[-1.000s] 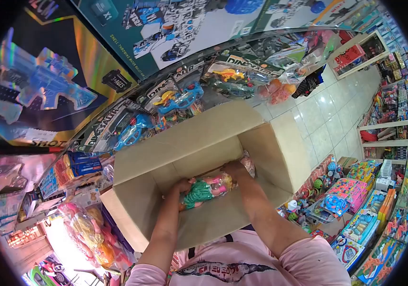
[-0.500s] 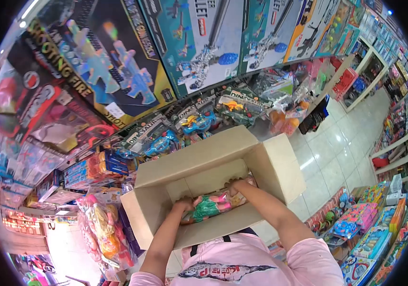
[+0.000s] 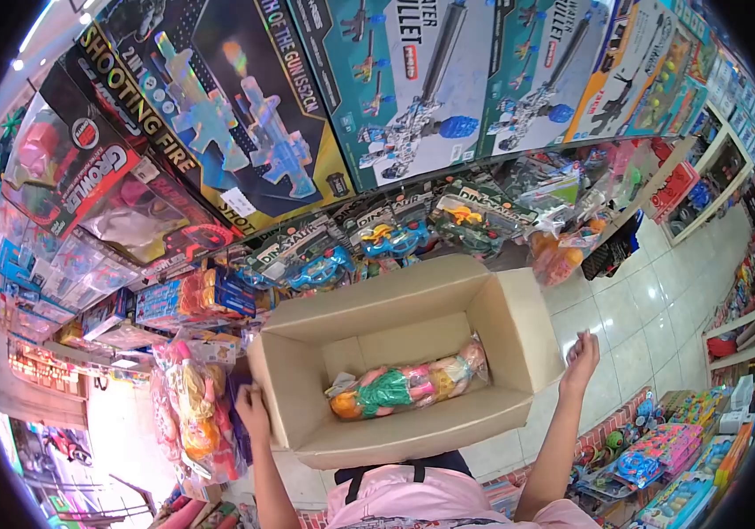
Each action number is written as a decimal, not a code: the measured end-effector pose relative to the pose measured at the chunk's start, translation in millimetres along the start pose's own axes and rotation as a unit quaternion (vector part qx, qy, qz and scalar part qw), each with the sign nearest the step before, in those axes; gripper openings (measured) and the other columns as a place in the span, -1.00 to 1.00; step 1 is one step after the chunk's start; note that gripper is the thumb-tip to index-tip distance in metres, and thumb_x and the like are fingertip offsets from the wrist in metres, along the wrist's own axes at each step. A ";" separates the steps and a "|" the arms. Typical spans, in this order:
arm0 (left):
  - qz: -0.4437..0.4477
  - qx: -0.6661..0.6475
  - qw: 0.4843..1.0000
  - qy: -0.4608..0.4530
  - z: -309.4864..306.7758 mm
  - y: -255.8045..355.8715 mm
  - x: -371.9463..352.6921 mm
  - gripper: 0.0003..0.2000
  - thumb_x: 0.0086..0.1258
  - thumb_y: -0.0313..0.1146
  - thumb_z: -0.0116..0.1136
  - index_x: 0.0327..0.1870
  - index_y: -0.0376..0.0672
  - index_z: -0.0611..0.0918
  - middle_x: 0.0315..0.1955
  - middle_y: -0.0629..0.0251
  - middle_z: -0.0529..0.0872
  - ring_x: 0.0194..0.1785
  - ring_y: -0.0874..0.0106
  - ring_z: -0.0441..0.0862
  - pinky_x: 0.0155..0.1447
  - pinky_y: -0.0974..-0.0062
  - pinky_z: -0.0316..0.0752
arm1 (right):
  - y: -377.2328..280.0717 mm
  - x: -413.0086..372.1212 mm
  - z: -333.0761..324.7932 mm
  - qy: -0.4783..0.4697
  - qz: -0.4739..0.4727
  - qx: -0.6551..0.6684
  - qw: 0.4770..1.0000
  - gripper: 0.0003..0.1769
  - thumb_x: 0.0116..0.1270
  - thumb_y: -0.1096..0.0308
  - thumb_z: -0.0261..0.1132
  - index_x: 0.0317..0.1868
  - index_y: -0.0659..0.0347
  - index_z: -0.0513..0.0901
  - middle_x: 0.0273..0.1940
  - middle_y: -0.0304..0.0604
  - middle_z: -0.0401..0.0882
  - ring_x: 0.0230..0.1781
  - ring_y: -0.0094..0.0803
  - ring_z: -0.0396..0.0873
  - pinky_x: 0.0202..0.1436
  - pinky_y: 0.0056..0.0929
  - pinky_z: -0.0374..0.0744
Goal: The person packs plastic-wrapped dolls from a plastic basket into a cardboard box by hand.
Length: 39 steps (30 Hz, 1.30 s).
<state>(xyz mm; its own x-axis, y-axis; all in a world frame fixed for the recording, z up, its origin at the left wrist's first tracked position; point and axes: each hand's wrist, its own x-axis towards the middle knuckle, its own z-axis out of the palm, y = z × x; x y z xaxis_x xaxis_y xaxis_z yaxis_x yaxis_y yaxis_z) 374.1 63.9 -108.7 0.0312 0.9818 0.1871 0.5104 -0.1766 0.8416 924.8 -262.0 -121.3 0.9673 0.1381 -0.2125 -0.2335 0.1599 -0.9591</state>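
Observation:
A cardboard box [image 3: 377, 309] stands in front of me with its flaps up. Inside lie dolls in clear plastic wrap [image 3: 386, 388], showing orange hair, a green dress and pink and yellow clothing. Just outside the box's left flap is my left hand [image 3: 252, 410], its fingers loosely bent with nothing in them, close to a purple package [image 3: 238, 388]. My right hand [image 3: 580, 357] is held up beyond the right flap, apart from the box, with loosely curled fingers and nothing in them.
Boxed toy guns [image 3: 412, 88] line the shelf ahead, above hanging dinosaur toy packs [image 3: 386, 231]. Bagged dolls [image 3: 197, 410] are at the left. Stacked toys [image 3: 659, 458] stand at the lower right, near the tiled floor [image 3: 624, 309].
Both hands have let go of the wrapped dolls and come out of the box, the left to the left side, the right to the right. The dolls now lie on the box bottom.

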 end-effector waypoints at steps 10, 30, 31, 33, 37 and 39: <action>0.062 0.228 0.882 -0.407 -18.0 -285.0 -233.7 -0.55 0.36 -0.04 0.19 0.20 -0.04 0.61 0.15 0.09 0.66 0.20 0.09 0.61 0.25 0.19 0.52 | 321.7 -55.3 -133.6 -0.001 0.401 -0.151 0.904 -0.79 0.46 0.20 0.17 -0.07 0.07 0.67 -0.41 -0.38 0.56 -0.55 -0.60 0.41 -0.53 -0.59 0.36; -0.479 -0.099 0.850 -0.198 -193.4 -372.3 -382.0 -0.66 0.43 -0.24 0.12 -0.02 -0.40 0.60 -0.26 0.00 0.75 -0.32 0.28 0.72 -0.26 0.38 0.65 | 350.4 -335.0 49.8 -0.478 0.059 -0.680 0.553 -0.58 0.38 0.03 0.20 -0.37 0.24 0.71 -0.43 -0.05 0.73 -0.49 -0.33 0.72 -0.34 -0.27 0.67; -0.530 -0.087 0.823 -0.186 -210.3 -383.3 -403.3 -0.68 0.43 -0.27 0.10 -0.03 -0.40 0.59 -0.28 0.00 0.74 -0.34 0.27 0.72 -0.29 0.36 0.64 | 345.5 -351.7 57.8 -0.495 0.084 -0.654 0.565 -0.65 0.37 0.07 0.24 -0.21 0.23 0.67 -0.37 -0.07 0.73 -0.48 -0.33 0.72 -0.38 -0.28 0.66; -0.611 -0.132 0.766 -0.152 -237.4 -427.6 -459.2 -0.70 0.41 -0.32 0.07 -0.02 -0.39 0.58 -0.26 -0.03 0.74 -0.37 0.25 0.71 -0.35 0.31 0.61 | 344.2 -384.5 59.6 -0.510 0.109 -0.629 0.576 -0.65 0.36 0.12 0.27 -0.04 0.22 0.64 -0.30 -0.09 0.74 -0.46 -0.33 0.73 -0.42 -0.29 0.66; -0.661 -0.148 0.727 -0.113 -283.8 -453.6 -541.8 -0.71 0.35 -0.35 0.05 0.00 -0.33 0.59 -0.20 -0.05 0.72 -0.35 0.21 0.71 -0.42 0.18 0.57 | 352.7 -429.7 63.0 -0.536 0.146 -0.671 0.491 -0.63 0.36 0.10 0.28 0.02 0.18 0.61 -0.22 -0.12 0.75 -0.41 -0.31 0.74 -0.38 -0.26 0.67; -0.700 -0.252 0.662 -0.088 -307.4 -440.4 -548.3 -0.70 0.39 -0.28 0.00 -0.03 -0.27 0.63 -0.18 -0.01 0.71 -0.30 0.20 0.71 -0.43 0.17 0.55 | 352.7 -446.4 62.7 -0.558 0.139 -0.705 0.416 -0.64 0.35 0.08 0.27 -0.03 0.17 0.68 -0.25 -0.13 0.75 -0.38 -0.31 0.76 -0.34 -0.31 0.68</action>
<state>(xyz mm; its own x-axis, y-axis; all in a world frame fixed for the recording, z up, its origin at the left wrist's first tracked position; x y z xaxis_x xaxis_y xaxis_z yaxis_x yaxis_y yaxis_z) -131.9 -418.0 -426.2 -0.0466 0.1920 -0.9803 -0.2053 0.9586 0.1975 404.4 -205.9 -353.0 0.0904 0.4536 -0.8866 0.7295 -0.6362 -0.2511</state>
